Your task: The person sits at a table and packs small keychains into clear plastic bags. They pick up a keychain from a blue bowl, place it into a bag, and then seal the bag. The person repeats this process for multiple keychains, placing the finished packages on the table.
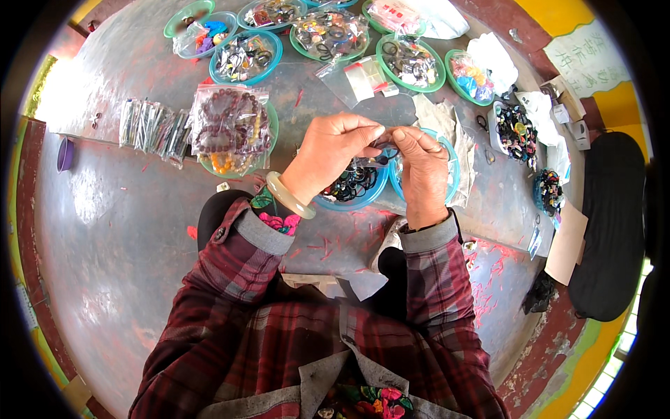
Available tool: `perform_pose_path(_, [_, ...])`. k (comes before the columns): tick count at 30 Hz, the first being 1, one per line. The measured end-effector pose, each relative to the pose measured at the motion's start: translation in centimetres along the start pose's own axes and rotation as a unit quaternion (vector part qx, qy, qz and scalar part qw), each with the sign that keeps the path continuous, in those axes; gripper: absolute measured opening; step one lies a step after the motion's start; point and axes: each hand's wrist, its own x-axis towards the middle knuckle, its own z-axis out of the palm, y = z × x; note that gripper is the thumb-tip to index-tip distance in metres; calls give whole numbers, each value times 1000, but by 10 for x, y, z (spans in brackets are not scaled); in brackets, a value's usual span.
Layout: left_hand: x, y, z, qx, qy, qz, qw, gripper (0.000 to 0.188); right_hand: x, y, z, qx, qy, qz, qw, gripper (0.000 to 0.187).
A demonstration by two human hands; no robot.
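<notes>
My left hand (329,157), with a pale bangle (287,195) at its wrist, pinches with thumb and forefinger. Opposite it my right hand (424,171) pinches too, its fingertips almost meeting the left ones. Between them is a small shiny dark piece (383,148), partly see-through like thin plastic; fingers cover much of it, so its kind is unclear. Below the hands stands a blue bowl (356,204) with black hair ties (340,187). Another blue bowl (455,174) sits behind my right hand, its contents mostly hidden.
Left of my hands, bagged bead bracelets (227,122) lie on a green bowl (273,133), beside a row of slim packets (153,129). Further off stand several bowls of bagged trinkets (329,35). At right are a white tub (495,129), a cardboard piece (566,244) and a long black object (608,223).
</notes>
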Motion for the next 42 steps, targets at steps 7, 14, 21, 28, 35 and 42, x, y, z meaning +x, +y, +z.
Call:
perform_pose_path(7, [0,2,0,-7,-9,11,1000,21,-3,-5,1,-9,26,-47,998,7])
perform_pose_path(14, [1,1,-1,6,-25,27,999,24,-5,-10,-1,28,55,-31,998,8])
perform_pose_path(21, [3,7,-4,194,-8,108,975,24,-1,-14,-9,-119,57,-83,988,8])
perform_pose_path(28, [10,-7,-14,451,-40,307,837,20,-5,-19,0,-298,-22,-106,948,10])
perform_pose_path(35, [5,8,-13,343,-40,110,932,12,-5,-19,-4,-185,-3,-50,981,7])
perform_pose_path(42, [8,8,-20,220,-1,-1,976,16,0,-16,-11,-64,71,24,995,9])
